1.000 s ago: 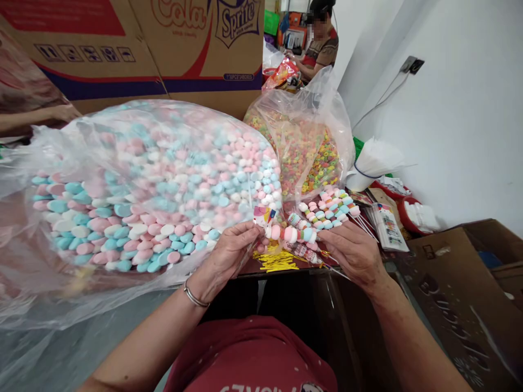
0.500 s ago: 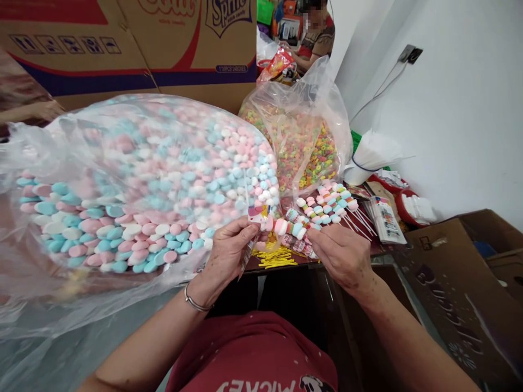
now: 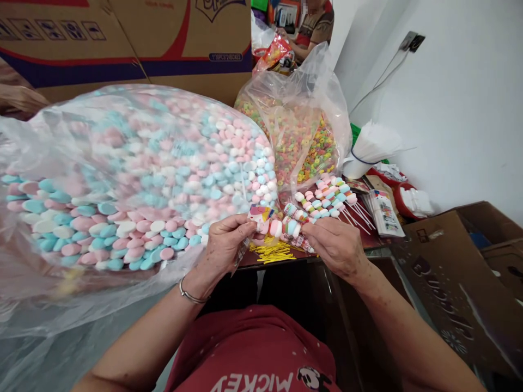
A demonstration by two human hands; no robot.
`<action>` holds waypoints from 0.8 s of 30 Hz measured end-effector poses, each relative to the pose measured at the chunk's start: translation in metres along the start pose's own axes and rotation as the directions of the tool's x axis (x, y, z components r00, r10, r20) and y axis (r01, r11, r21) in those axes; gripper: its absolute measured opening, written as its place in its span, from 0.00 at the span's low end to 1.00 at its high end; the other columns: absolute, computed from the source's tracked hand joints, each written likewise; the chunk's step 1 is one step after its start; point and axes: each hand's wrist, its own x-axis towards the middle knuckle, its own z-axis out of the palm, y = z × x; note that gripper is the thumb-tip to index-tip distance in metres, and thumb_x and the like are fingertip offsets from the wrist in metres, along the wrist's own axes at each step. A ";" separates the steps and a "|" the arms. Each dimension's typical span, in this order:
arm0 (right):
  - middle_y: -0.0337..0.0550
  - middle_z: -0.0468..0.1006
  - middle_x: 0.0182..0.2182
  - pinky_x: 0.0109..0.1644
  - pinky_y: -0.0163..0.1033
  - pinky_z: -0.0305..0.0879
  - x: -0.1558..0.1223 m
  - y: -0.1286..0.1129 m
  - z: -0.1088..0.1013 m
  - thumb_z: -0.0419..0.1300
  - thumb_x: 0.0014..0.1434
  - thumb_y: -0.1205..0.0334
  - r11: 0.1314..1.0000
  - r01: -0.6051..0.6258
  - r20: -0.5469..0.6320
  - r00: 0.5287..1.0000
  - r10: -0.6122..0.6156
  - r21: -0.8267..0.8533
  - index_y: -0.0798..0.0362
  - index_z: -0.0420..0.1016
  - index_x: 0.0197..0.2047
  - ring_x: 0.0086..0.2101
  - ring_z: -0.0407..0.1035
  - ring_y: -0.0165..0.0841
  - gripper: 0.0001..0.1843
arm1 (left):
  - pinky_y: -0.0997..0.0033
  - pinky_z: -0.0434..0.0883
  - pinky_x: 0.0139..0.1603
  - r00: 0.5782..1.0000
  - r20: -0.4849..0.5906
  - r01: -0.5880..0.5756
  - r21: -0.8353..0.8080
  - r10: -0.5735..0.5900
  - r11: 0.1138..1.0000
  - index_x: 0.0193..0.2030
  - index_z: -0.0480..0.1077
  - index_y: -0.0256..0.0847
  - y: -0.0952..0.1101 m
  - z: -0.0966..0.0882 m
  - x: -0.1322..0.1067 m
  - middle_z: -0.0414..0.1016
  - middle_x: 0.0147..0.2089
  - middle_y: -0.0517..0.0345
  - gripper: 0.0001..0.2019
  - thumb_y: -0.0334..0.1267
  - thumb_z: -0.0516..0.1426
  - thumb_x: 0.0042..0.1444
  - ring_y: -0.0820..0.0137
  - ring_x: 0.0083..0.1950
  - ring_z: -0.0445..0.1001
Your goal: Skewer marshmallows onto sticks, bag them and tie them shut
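Note:
Between my hands lies a marshmallow skewer (image 3: 283,228) of pink, white and blue pieces, held roughly level. My left hand (image 3: 224,239) pinches a small clear wrapper (image 3: 260,216) with a colourful printed end, which is around the skewer's left end. At the other end, the fingers of my right hand (image 3: 337,244) are closed on the skewer; its stick is hidden by them. Just beneath lie yellow twist ties (image 3: 272,252) on the dark red table. Behind my right hand rest several more marshmallow skewers (image 3: 327,198) with white sticks, beside wrapped ones.
A large clear bag of marshmallows (image 3: 134,228) covers the left side. Behind stands a bag of gummy rings (image 3: 306,144). To the right are a cup of white sticks (image 3: 358,163), a stack of printed wrappers (image 3: 386,212) and cardboard boxes (image 3: 445,283). Other people's hands show at far left and back.
The wrapper's printed end and the skewer have come closer together, my right hand shifting slightly left. The whole view has tilted a little downward.

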 end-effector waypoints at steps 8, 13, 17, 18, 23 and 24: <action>0.40 0.78 0.26 0.35 0.36 0.64 0.002 -0.021 0.010 0.52 0.66 0.70 0.988 -0.042 -0.023 0.999 0.039 -0.152 0.52 0.76 0.35 0.28 0.69 0.30 0.13 | 0.72 0.76 0.41 0.928 -0.049 -0.341 0.281 0.369 0.897 0.32 0.80 0.41 -0.023 -0.007 -0.002 0.82 0.38 0.56 0.04 0.38 0.65 0.51 0.68 0.39 0.79; 0.40 0.76 0.24 0.32 0.36 0.61 0.004 -0.022 0.018 0.51 0.66 0.70 0.984 -0.052 -0.053 0.998 0.043 -0.173 0.53 0.75 0.33 0.26 0.67 0.29 0.13 | 0.74 0.75 0.40 0.928 -0.049 -0.342 0.275 0.368 0.899 0.31 0.79 0.41 -0.025 -0.009 -0.001 0.82 0.35 0.59 0.03 0.38 0.65 0.52 0.70 0.37 0.79; 0.42 0.78 0.27 0.36 0.34 0.64 0.003 -0.019 0.023 0.50 0.68 0.67 0.990 -0.087 -0.066 0.995 0.080 -0.114 0.53 0.75 0.35 0.30 0.70 0.30 0.14 | 0.74 0.76 0.35 0.944 -0.066 -0.302 0.219 0.323 0.928 0.32 0.79 0.39 -0.030 -0.010 0.003 0.81 0.34 0.59 0.06 0.40 0.66 0.50 0.72 0.32 0.78; 0.43 0.78 0.29 0.37 0.34 0.65 0.002 -0.018 0.024 0.49 0.68 0.67 0.991 -0.099 -0.071 0.993 0.093 -0.089 0.53 0.75 0.35 0.31 0.71 0.30 0.14 | 0.74 0.76 0.34 0.948 -0.056 -0.297 0.197 0.313 0.934 0.31 0.79 0.39 -0.031 -0.010 0.004 0.81 0.33 0.59 0.07 0.40 0.67 0.50 0.72 0.31 0.78; 0.45 0.78 0.31 0.39 0.35 0.68 -0.003 -0.012 0.031 0.50 0.67 0.68 0.992 -0.125 -0.079 0.989 0.126 0.017 0.53 0.73 0.39 0.33 0.73 0.32 0.11 | 0.74 0.77 0.28 0.964 -0.031 -0.261 0.084 0.264 0.962 0.31 0.78 0.39 -0.024 -0.005 0.007 0.79 0.27 0.62 0.08 0.41 0.67 0.49 0.71 0.26 0.78; 0.45 0.78 0.32 0.40 0.35 0.68 -0.004 -0.012 0.032 0.50 0.67 0.69 0.990 -0.133 -0.076 0.988 0.136 0.043 0.53 0.73 0.41 0.33 0.73 0.32 0.10 | 0.74 0.78 0.28 0.963 -0.035 -0.265 0.061 0.268 0.962 0.31 0.78 0.39 -0.020 -0.004 0.007 0.79 0.27 0.62 0.08 0.41 0.68 0.48 0.71 0.26 0.79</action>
